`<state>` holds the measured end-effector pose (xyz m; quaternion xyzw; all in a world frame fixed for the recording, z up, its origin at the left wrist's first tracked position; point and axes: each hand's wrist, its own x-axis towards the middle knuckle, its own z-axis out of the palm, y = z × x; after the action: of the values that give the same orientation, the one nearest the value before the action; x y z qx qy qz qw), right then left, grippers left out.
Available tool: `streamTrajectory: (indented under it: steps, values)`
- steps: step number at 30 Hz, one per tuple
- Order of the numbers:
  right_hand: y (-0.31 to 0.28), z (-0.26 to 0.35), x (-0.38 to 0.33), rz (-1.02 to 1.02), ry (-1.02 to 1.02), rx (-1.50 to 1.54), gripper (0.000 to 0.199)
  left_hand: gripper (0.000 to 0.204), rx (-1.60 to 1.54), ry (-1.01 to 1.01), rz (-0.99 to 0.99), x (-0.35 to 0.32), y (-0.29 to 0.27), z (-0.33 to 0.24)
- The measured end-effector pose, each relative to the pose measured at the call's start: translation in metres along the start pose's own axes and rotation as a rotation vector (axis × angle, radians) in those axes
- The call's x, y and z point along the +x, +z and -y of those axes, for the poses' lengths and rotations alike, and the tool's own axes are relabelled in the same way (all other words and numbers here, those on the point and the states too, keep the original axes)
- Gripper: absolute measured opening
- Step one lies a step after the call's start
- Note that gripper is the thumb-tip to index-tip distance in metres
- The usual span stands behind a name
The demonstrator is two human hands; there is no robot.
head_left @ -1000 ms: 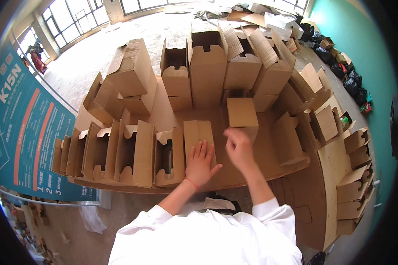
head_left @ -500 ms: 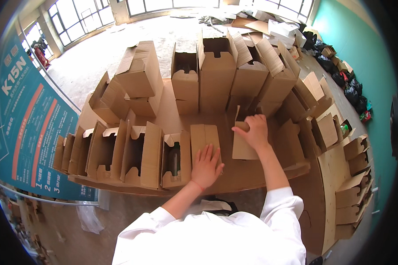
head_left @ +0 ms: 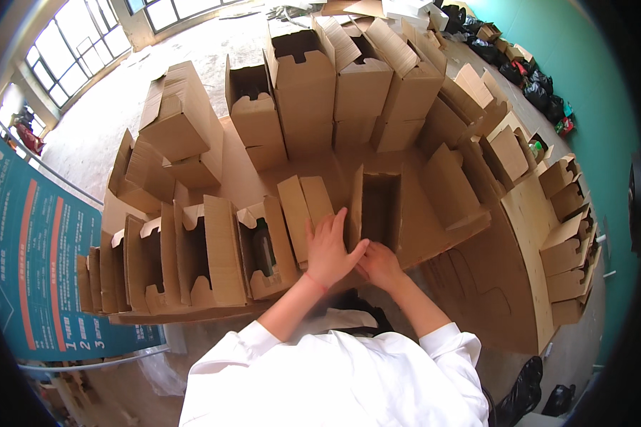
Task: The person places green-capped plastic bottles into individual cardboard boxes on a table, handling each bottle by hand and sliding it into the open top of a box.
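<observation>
An open-topped cardboard box [head_left: 381, 213] stands on the table in front of me, its dark inside showing and one flap raised on its left. My right hand [head_left: 379, 265] is at this box's near edge, its fingers bent round the cardboard and partly hidden by my left thumb. My left hand [head_left: 329, 250], fingers stretched out, lies between that box and a closed cardboard box [head_left: 305, 203] on its left. Beside the closed box is an open box with a bottle [head_left: 265, 249] inside.
A row of open cardboard boxes [head_left: 165, 260] runs along the table's near left. Taller boxes [head_left: 303, 85] stand at the back, and another box [head_left: 452, 188] is to the right. A plywood board [head_left: 530, 235] lies beyond, with small boxes [head_left: 566, 242] alongside. A blue banner [head_left: 35, 263] stands left.
The box under my right hand has turned, so its open top shows. My right hand has come down to its near edge, and my left hand has shifted off the closed box's top toward it.
</observation>
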<state>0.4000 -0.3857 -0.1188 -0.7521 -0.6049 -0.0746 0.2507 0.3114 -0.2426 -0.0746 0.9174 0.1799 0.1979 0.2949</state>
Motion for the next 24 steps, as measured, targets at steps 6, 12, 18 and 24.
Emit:
streamTrajectory:
  steps: [6,12,18,24]
  values:
    - [-0.02,-0.013,0.023,0.201,0.28,0.321,0.024,0.025,-0.33,-0.039,-0.039,0.018,0.018,0.028]
    - [-0.01,-0.036,0.037,0.372,0.446,0.228,0.025,0.021,-0.524,-0.128,-0.163,0.009,0.031,0.036]
    - [-0.057,-0.024,0.025,0.015,-0.259,0.056,0.018,0.023,-0.477,-0.163,-0.224,0.004,0.039,0.038]
    - [-0.059,-0.025,-0.021,0.06,-0.218,0.172,0.028,0.024,-0.496,-0.065,-0.229,0.006,0.036,0.04]
